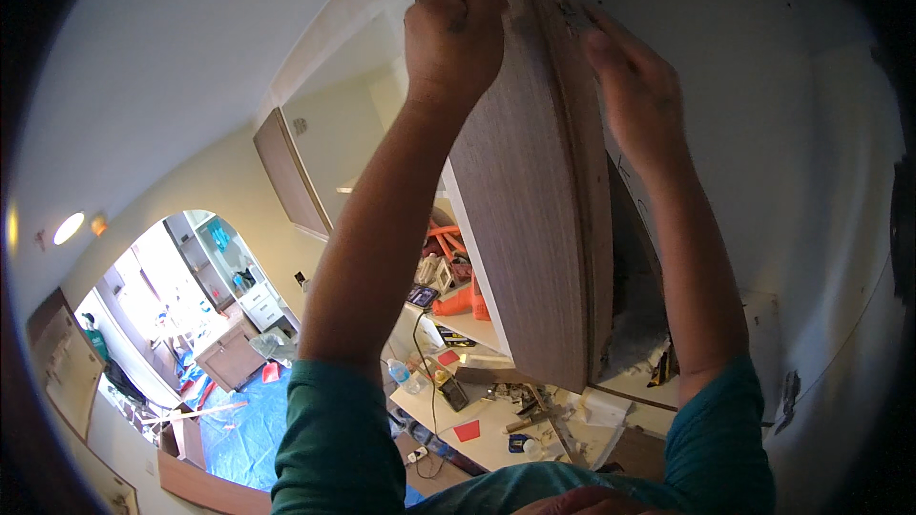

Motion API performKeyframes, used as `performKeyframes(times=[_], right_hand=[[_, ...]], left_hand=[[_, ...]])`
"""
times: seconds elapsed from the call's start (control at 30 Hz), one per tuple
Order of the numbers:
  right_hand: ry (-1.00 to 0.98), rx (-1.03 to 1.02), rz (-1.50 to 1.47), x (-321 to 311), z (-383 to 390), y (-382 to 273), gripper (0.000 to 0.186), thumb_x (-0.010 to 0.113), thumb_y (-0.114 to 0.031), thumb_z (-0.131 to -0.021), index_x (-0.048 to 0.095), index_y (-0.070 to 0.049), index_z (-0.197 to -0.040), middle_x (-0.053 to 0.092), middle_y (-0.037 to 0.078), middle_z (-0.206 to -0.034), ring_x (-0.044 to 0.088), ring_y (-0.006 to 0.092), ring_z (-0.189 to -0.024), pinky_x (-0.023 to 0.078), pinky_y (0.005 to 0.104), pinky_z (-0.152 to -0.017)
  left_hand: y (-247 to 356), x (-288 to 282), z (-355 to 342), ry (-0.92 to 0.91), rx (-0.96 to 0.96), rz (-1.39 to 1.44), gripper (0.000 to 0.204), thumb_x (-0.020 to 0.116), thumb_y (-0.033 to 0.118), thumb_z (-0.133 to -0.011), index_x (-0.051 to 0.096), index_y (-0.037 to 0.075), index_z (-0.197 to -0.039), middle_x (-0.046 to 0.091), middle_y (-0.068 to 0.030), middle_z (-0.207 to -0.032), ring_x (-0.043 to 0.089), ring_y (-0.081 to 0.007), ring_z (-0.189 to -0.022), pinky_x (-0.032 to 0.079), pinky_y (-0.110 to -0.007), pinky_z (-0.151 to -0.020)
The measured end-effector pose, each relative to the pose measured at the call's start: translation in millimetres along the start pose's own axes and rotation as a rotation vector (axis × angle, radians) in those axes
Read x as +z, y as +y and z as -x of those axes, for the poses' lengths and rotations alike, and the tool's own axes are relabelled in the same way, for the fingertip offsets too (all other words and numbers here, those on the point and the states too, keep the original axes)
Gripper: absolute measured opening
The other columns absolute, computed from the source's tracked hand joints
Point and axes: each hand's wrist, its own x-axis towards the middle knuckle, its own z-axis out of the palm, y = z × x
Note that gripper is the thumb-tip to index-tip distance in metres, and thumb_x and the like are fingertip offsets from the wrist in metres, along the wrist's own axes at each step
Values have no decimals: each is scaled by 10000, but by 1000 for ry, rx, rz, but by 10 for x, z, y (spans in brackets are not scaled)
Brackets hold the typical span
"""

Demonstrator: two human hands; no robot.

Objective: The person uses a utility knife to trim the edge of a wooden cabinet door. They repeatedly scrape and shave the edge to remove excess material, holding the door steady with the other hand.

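A tall wood-grain cabinet door panel (523,181) stands upright in front of me, its edge turned toward me. My left hand (456,33) is raised to its upper end, closed round the edge with the thumb pointing up. On the panel's other side, my right hand (637,95) is raised just as high, fingers bent close together near the upper inner edge. Whatever lies between those fingers is too dark and small to make out. A pale cabinet interior (744,114) is behind the right hand and forearm.
Below, a cluttered worktop (496,443) carries a plastic bottle (399,372), a phone (423,297), loose hardware and scraps. Orange tools or bags (463,300) fill a shelf beside the panel. Through an archway at left, a blue sheet (243,429) covers the floor near a wooden cabinet (227,355).
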Motion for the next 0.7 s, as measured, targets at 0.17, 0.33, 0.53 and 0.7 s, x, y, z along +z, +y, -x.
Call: performKeyframes(times=[0.17,0.33,0.53,0.7], right_hand=[[-146,444,-542,-528,961,-40,645,682,-410,-925,521,-34,-1424,507,-31,-760,433,48,-586,373,220,-518],[-256,745,-782,-1115,2072,227,778,846,-395,-776,561,41,-1354,540,-19,-794,481,83,-621,392,237,-531],[-409,1099,-926,-1745,3022,456,769,861,-375,-761,571,83,-1307,590,8,-838,498,107,-673,401,271,-574],[-411,1176,-1031,-1848,3329,524,723,857,-308,-776,554,94,-1296,588,28,-844,495,118,-684,392,282,-589]], left_hand=[[-244,-165,-222,-101,722,-532,212,565,159,-944,650,62,-1113,647,-113,-1172,587,-287,-1117,438,-440,-1038],[-293,-238,-338,-410,983,-819,413,557,107,-867,602,67,-1275,579,-116,-1354,459,-294,-1343,290,-479,-1185],[-277,-255,-198,-559,1072,-902,307,593,143,-872,672,59,-1156,590,-113,-1322,447,-309,-1346,297,-467,-1177],[-402,-228,342,-526,1274,-659,186,663,186,-856,681,97,-1018,661,-70,-1120,596,-260,-1143,416,-475,-1109]])
